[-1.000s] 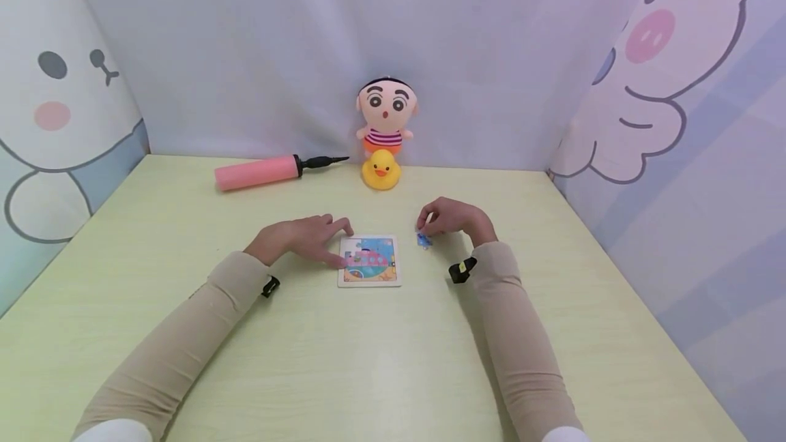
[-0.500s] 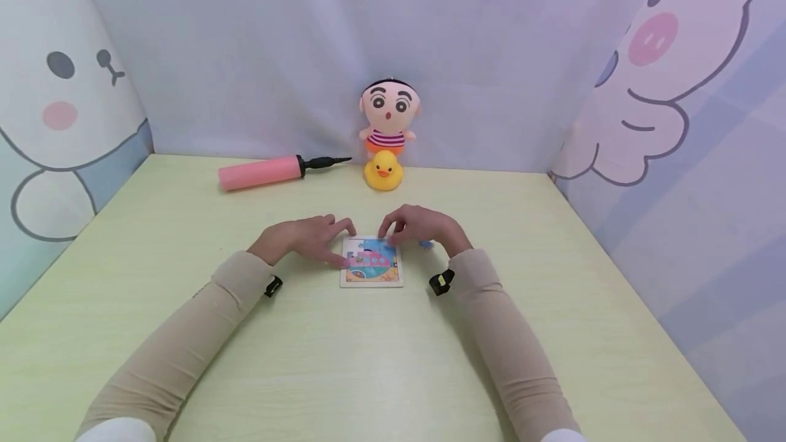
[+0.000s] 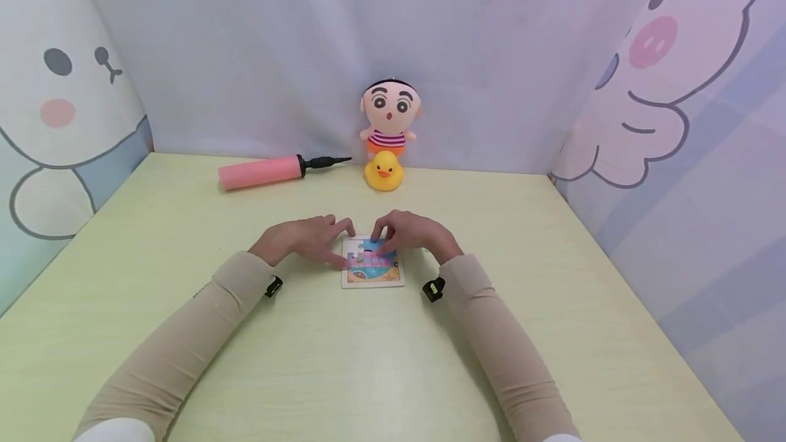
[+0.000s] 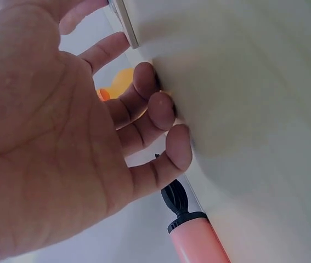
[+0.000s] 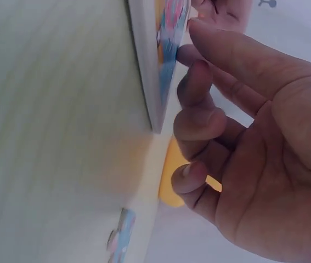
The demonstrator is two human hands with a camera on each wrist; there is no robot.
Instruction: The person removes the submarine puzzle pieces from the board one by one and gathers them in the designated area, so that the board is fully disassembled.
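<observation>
R hand (image 3: 410, 228) shifted, over puzzle (image 3: 372, 273) (pc. (image 5: 124, 234) nearby)

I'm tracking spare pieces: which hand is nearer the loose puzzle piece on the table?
Right: the right hand is over the puzzle board, close to the loose piece; the left hand is at the board's left edge.

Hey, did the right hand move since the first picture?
Yes. The right hand moved left: it was right of the duck, and now it reaches over the puzzle, partly in front of the duck.
</observation>
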